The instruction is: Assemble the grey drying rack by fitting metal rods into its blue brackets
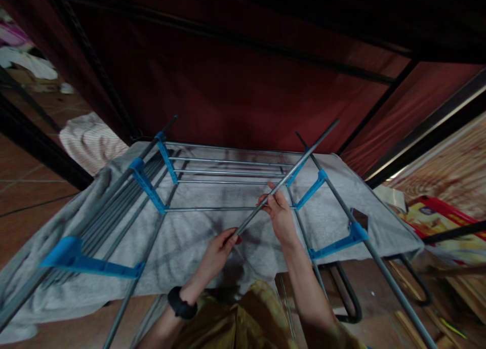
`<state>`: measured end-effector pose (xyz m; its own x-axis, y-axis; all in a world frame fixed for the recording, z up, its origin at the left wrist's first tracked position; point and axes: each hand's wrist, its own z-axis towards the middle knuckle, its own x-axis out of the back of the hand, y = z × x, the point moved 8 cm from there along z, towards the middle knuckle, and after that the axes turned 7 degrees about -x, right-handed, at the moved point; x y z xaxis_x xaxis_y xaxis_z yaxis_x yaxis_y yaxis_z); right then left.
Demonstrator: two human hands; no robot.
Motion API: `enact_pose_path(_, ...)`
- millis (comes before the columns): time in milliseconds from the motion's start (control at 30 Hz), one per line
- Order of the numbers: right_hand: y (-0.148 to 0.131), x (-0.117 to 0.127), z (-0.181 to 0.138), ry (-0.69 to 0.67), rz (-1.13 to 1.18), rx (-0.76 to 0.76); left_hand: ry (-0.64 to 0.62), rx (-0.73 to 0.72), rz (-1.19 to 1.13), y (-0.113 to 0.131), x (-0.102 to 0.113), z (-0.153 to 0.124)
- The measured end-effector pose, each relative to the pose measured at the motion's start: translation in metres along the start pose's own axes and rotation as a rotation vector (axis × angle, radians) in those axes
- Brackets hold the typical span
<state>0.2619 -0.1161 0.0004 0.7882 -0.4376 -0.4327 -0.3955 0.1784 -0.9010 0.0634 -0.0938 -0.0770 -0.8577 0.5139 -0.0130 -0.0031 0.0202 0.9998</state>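
A loose grey metal rod [292,169] runs diagonally from my lap up to the right. My left hand [217,252], with a black watch at the wrist, is closed round its lower end. My right hand [279,213] grips the rod a little higher, fingers wrapped about it. Beneath the rod lies a partly built rack [228,173] of grey metal tubes joined by blue plastic brackets [146,184], resting on a grey cloth [197,237].
A dark red wooden panel [235,86] rises behind the rack. A bundle of spare rods [110,202] lies along the left side. Striped fabric [91,141] sits on the tiled floor at left; a colourful box [436,220] and black bent tubes [349,298] are at right.
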Motion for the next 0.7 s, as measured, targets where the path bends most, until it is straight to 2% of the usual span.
enact_pose_path(133,0.004,-0.006,-0.006,0.016,0.01,0.015,-0.023,-0.016,-0.043,-0.003,-0.012,0.0)
enact_pose_path(300,0.034,-0.02,-0.016,-0.04,-0.077,-0.039,-0.008,-0.035,-0.156,0.001,-0.028,0.003)
enact_pose_path(400,0.038,-0.019,-0.016,-0.04,-0.08,-0.031,0.01,-0.032,-0.16,0.001,-0.03,0.004)
enact_pose_path(600,0.001,-0.002,-0.01,-0.008,-0.181,0.06,0.128,-0.016,-0.163,0.007,-0.001,0.009)
enact_pose_path(700,-0.002,0.005,-0.008,-0.005,-0.226,0.068,0.18,-0.022,-0.153,0.016,0.016,0.013)
